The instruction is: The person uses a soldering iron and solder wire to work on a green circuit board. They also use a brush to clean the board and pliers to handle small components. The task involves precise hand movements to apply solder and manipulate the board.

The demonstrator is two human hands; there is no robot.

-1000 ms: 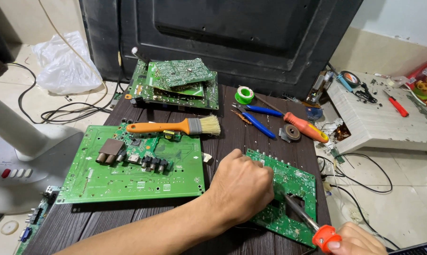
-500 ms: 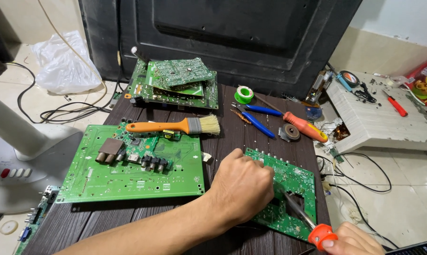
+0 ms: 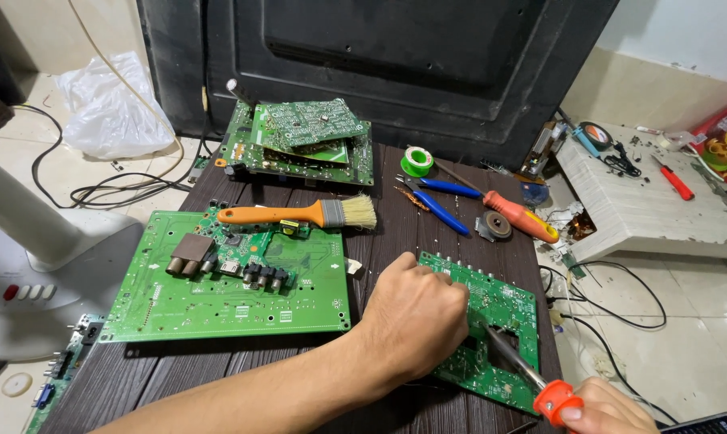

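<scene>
My left hand (image 3: 416,313) reaches in from the lower left of the frame, forearm slanting across the dark wooden surface (image 3: 396,233), and rests knuckles-up with fingers curled down onto the small green circuit board (image 3: 500,309) at lower right, pinning it flat. My right hand (image 3: 608,410) sits at the bottom right edge, clamped around the orange handle of a soldering iron (image 3: 524,370) whose metal shaft angles up-left, its tip meeting the board just beside my left fingers.
</scene>
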